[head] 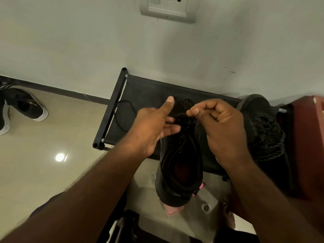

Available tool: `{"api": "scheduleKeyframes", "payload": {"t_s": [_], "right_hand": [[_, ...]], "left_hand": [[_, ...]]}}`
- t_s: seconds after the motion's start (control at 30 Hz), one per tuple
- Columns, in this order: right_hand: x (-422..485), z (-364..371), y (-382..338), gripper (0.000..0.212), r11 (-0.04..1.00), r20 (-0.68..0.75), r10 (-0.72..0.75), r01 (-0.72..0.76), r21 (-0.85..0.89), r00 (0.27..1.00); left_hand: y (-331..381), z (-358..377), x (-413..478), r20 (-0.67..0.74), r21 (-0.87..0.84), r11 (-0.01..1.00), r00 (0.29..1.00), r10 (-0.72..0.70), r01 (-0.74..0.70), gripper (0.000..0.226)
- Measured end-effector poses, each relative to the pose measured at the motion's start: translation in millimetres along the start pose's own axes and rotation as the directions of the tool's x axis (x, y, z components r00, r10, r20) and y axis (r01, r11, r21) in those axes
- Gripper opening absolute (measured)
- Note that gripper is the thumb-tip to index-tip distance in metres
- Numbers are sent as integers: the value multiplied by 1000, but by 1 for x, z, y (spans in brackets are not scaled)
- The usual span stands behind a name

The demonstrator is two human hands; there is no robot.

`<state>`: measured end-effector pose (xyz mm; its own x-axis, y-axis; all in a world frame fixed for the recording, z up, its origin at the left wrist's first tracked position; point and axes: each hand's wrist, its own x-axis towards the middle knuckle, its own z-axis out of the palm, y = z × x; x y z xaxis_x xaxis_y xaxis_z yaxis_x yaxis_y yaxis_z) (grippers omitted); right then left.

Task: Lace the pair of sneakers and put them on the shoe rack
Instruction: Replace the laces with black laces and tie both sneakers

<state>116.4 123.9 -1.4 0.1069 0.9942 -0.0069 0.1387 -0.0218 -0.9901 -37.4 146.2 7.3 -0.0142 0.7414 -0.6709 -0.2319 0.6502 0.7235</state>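
A black sneaker [180, 165] lies across the front of the black shoe rack [145, 90], toe toward the wall and heel toward me. Both hands work at its black lace [185, 123] near the toe end. My left hand [154, 127] pinches one lace strand, thumb raised. My right hand [220, 127] pinches the lace between thumb and forefinger. The other black sneaker [263, 130], with a speckled lace, sits on the rack's right end. A loop of the lace [123, 114] trails over the rack's left part.
Another pair of dark shoes with white soles [22, 107] lies on the beige tiled floor at left. A red-brown piece of furniture [308, 137] stands right of the rack. The wall with a socket plate [168, 7] is behind. Pink and white items lie under the rack.
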Motion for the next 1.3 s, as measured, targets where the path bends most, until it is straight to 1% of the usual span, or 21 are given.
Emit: {"api": "scheduleKeyframes", "payload": {"t_s": [0.03,0.07,0.1,0.17,0.2,0.27,0.3,0.37,0.43,0.53,0.6,0.63,0.73,0.8,0.9,0.97,1.03,1.1,1.13,1.23,1.3], "right_hand": [[0,0,-2,10,998,-26,-39,40,43,999],[0,1,-4,11,995,-42,-68,71,64,997],[-1,2,-4,11,994,-49,-86,89,57,995],[-2,5,-2,11,996,-18,-82,82,-27,996],[-3,7,0,10,995,19,-62,63,-79,998],[-5,10,5,9,987,104,-18,35,-156,994],[-5,10,8,8,980,130,-10,36,-197,991],[-4,9,10,7,962,129,13,23,-274,992],[-3,7,11,5,959,98,49,-20,-282,994],[-4,7,12,5,965,72,102,-81,-248,992],[-4,9,9,8,965,75,115,-93,-246,991],[-4,8,7,12,964,85,122,-97,-249,989],[-7,-5,2,26,942,176,156,-93,-321,972],[-14,-16,0,30,892,245,188,-60,-448,951],[-28,-20,-2,23,773,309,173,65,-631,935],[-36,-15,-4,16,707,305,144,118,-697,941],[-41,-10,-7,12,665,270,131,117,-738,954],[-43,-5,-15,15,595,223,157,88,-799,962],[-44,-3,-20,20,536,216,186,86,-840,959],[-43,4,-30,32,354,234,278,127,-927,931],[-44,9,-29,32,291,245,319,152,-945,916]], "left_hand": [[3,-2,1,-26,-85,996,999,24,-26,39],[5,-5,1,-32,-150,988,999,27,-32,40],[5,-6,1,-9,-158,987,1000,11,-12,46],[3,-4,-3,104,-26,999,994,-36,39,62],[0,-2,-4,167,37,999,985,-34,28,64],[-4,3,-6,235,40,997,971,50,-60,51],[-6,3,-5,226,31,993,969,100,-110,41],[-7,-2,0,183,109,978,970,158,-180,28],[-6,-8,3,193,185,967,971,140,-176,25],[-5,-9,1,247,146,985,968,54,-92,23],[-4,-9,1,222,124,990,974,36,-65,18],[-5,-10,3,199,151,985,979,51,-82,15],[-6,-16,6,146,339,928,983,108,-152,7],[-7,-18,5,149,397,907,985,87,-140,6],[-6,-17,3,168,422,897,984,60,-127,9],[-5,-16,3,183,435,890,982,56,-132,9],[-5,-16,3,198,453,881,979,49,-135,9],[-5,-18,3,210,468,873,977,40,-136,7],[-6,-19,4,211,474,870,977,37,-135,6],[-7,-20,6,211,504,850,976,52,-154,4],[-8,-18,6,221,528,829,972,75,-184,5]]}}
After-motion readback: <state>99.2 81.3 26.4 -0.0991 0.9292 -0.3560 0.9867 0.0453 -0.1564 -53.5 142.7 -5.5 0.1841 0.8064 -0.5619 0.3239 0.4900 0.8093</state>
